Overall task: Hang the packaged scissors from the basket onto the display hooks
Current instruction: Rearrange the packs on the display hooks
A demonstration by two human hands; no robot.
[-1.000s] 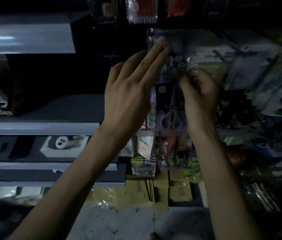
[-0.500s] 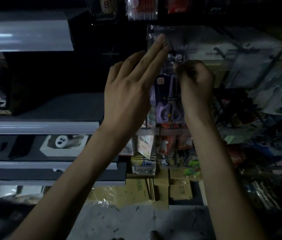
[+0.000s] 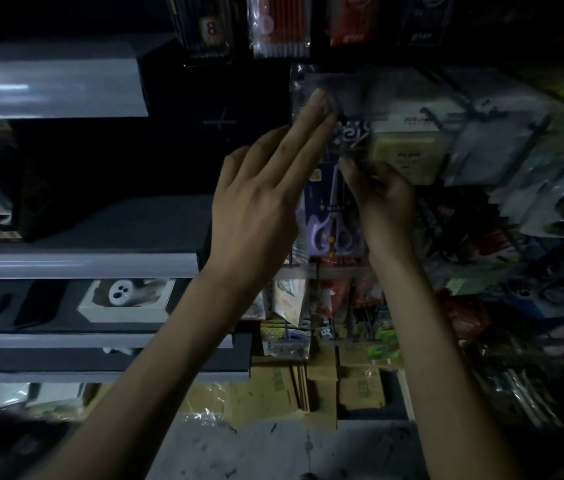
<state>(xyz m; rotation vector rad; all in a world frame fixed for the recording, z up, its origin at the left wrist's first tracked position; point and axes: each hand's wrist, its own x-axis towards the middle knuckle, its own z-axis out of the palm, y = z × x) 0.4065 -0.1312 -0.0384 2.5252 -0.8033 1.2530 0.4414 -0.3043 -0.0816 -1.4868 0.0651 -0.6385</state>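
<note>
A clear pack of purple-handled scissors (image 3: 330,216) hangs upright in front of the dark display rack. My left hand (image 3: 266,188) lies against the pack's left side, its fingers straight and its fingertips at the pack's top edge. My right hand (image 3: 377,199) is to the right of the pack, fingers curled and pinching its right edge about halfway up. A dark hook tip (image 3: 342,118) shows near the pack's top, beside my left fingertips. The basket is out of view.
Packs of red pens (image 3: 280,26) hang above. More packaged goods (image 3: 481,147) crowd the hooks to the right. Grey shelves (image 3: 79,263) with boxed items stand at the left. Cardboard boxes (image 3: 322,382) sit on the floor below.
My right hand rose toward the pack's top half a second ago and has now dropped back lower along its right edge. My left hand has stayed flat against the pack.
</note>
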